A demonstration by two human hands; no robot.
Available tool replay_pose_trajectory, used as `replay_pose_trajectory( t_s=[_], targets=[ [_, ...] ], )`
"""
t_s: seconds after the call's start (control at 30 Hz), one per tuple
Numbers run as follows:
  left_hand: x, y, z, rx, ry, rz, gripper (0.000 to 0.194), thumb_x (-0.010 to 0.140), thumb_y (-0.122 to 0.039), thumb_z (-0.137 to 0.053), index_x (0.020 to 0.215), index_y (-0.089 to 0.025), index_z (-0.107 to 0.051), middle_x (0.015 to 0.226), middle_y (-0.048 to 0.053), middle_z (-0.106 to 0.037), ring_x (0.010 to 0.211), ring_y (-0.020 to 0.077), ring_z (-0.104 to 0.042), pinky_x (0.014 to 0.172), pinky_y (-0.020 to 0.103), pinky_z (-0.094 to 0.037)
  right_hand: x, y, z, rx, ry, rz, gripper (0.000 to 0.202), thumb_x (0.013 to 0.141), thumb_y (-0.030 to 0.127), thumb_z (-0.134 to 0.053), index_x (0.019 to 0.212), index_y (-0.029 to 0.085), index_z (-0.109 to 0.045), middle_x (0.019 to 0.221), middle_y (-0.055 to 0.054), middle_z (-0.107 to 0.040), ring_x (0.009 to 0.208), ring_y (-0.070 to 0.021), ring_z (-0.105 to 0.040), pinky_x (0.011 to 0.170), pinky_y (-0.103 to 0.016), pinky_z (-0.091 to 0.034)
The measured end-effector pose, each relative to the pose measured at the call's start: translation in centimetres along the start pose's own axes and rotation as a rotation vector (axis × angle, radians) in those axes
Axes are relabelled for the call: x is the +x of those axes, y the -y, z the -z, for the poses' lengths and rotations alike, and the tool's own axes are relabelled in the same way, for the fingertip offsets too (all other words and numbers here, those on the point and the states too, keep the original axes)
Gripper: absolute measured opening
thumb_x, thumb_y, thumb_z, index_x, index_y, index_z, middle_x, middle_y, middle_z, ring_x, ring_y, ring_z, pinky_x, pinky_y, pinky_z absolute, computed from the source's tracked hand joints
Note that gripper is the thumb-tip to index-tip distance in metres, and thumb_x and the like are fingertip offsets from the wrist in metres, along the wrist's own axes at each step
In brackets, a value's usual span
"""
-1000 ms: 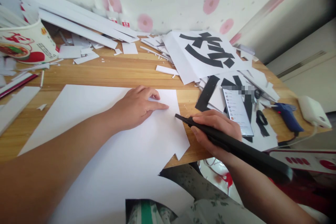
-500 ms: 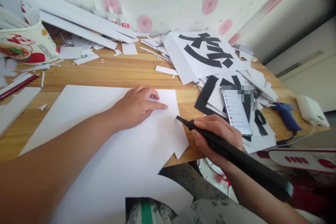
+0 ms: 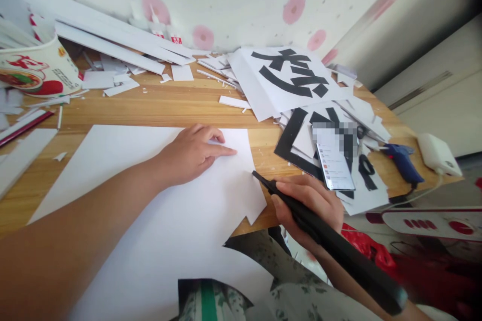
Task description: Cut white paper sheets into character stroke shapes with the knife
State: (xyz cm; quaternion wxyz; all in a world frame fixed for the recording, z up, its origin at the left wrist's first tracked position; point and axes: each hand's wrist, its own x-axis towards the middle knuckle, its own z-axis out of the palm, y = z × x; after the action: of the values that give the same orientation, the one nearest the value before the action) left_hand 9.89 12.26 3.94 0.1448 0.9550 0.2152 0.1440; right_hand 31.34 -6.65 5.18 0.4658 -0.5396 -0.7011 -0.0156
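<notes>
A large white sheet (image 3: 150,256) lies over the table and hangs past its front edge, with notches and curved cut-outs along its right and lower side. My left hand (image 3: 194,153) rests flat on it near the far right corner, fingers apart and the index stretched out. In my right hand (image 3: 312,200) is a long black pen-shaped tool (image 3: 339,241) with a narrow flat tip. That tip is by the sheet's right edge; whether it touches the sheet I cannot tell. My thumb and fingers wrap round the tool's front part.
A phone (image 3: 333,160) lies on black and white cut pieces, beside scissors (image 3: 365,163). Beyond is a paper with black characters (image 3: 293,72). A blue glue gun (image 3: 402,160) and white box (image 3: 439,153) stand right. White strips (image 3: 109,47) and a printed paper tub (image 3: 41,67) are left.
The whole view has shifted slightly, so things on the table appear further left. The black tool's rear end has dropped and its tip is a little lower. My left hand stays on the sheet.
</notes>
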Motion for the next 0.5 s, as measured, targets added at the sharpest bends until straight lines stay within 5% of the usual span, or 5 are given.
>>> replay_pose_trajectory(
  t_s=[0.5],
  targets=[
    [0.1,0.0,0.1,-0.005,-0.011,0.027,0.04,0.092,-0.022,-0.041,0.115,-0.039,-0.069,0.115,0.003,-0.058,0.11,0.023,-0.05,0.095,0.044,-0.041,-2.3,0.4,1.3,-0.041,0.004,0.036,0.041,0.072,0.004,-0.069,0.11,0.02,-0.065,0.097,-0.009,-0.071,0.079,-0.0189,-0.072,0.066,-0.028,-0.062]
  ],
)
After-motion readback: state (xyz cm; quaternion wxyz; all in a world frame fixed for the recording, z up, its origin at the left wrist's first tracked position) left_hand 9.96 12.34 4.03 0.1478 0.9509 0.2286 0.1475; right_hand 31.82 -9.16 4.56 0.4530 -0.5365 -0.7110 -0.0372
